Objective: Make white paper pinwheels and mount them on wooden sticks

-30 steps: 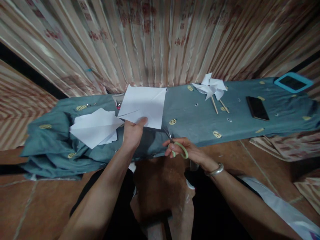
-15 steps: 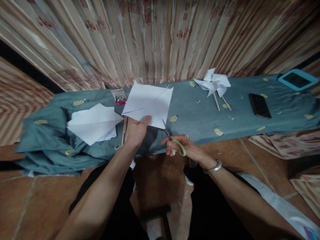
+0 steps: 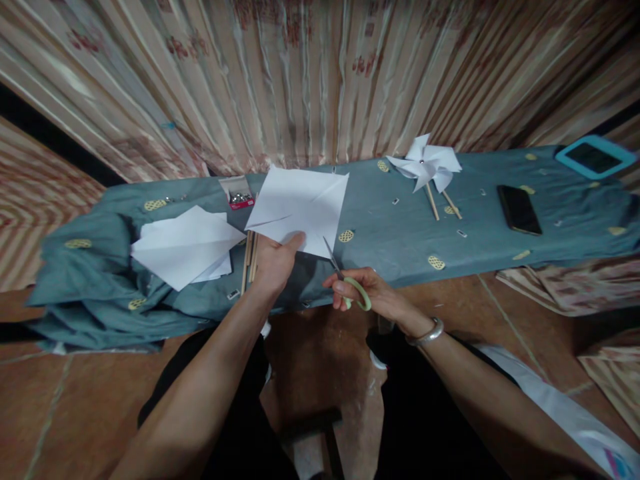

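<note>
A square sheet of white paper (image 3: 303, 203) is pinched at its near edge by my left hand (image 3: 276, 263), thumb on top and fingers underneath. Slits run into the sheet from its left side and upper right corner. My right hand (image 3: 361, 290) grips green-handled scissors (image 3: 361, 297), whose blades meet the paper near its lower right corner. Wooden sticks (image 3: 249, 263) lie partly hidden beneath the sheet and my left hand. Left of them rests a stack of white paper (image 3: 187, 247).
A small box of metal pins (image 3: 241, 199) stands behind the sheet's left edge. Paper pinwheels on sticks (image 3: 425, 163), a black phone (image 3: 519, 210) and a blue-framed tablet (image 3: 596, 157) lie to the right on the green cloth (image 3: 390, 247). A curtain (image 3: 310, 80) hangs behind.
The view has shifted very slightly. Both hands, the paper and the scissors keep almost the same positions.
</note>
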`<state>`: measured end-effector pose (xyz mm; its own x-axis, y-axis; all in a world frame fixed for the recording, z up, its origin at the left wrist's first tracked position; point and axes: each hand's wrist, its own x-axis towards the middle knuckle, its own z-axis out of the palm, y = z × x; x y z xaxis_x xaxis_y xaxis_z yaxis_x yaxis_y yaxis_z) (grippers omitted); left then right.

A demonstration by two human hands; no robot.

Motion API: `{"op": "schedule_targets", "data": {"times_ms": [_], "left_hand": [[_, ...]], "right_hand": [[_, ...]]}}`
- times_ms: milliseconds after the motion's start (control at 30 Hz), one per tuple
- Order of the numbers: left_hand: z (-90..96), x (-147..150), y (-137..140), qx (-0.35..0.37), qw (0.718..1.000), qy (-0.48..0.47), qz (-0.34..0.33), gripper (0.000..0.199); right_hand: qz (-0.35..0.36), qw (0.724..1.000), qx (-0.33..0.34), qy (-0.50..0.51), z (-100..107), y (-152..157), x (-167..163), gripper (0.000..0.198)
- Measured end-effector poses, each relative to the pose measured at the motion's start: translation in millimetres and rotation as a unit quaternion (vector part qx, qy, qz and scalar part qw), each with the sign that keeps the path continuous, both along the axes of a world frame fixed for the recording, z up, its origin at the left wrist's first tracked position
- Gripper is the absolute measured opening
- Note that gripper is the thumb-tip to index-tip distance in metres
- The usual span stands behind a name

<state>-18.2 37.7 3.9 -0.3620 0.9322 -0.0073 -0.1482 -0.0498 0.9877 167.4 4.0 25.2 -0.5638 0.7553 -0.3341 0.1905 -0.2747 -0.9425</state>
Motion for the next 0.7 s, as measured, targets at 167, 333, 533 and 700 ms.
{"op": "schedule_targets", "data": {"times_ms": [167,333,533,700], "left_hand": [[-1.7,1,0,0.027,0.999,0.019,0.004,0.043],[-1.4,0,-1,0.022,1.000,0.014,0.005,0.047],[2.2,0,-3,0.011,1.000,0.018,0.007,0.050],[1.4,-1,-3,0.021,1.000,0.019,0.006,0.047]], "right_hand": [[-0.003,1.000,-0.006,0.001,-2,0,0,0.045],[-0.003,1.000,-0.015,0.009,-5,1,-1,0.044],[-0.010,1.000,-0.025,0.016,-7,1,-1,0.044],[-0.017,0.999,-0.039,0.031,-12,0,-2,0.041]]}}
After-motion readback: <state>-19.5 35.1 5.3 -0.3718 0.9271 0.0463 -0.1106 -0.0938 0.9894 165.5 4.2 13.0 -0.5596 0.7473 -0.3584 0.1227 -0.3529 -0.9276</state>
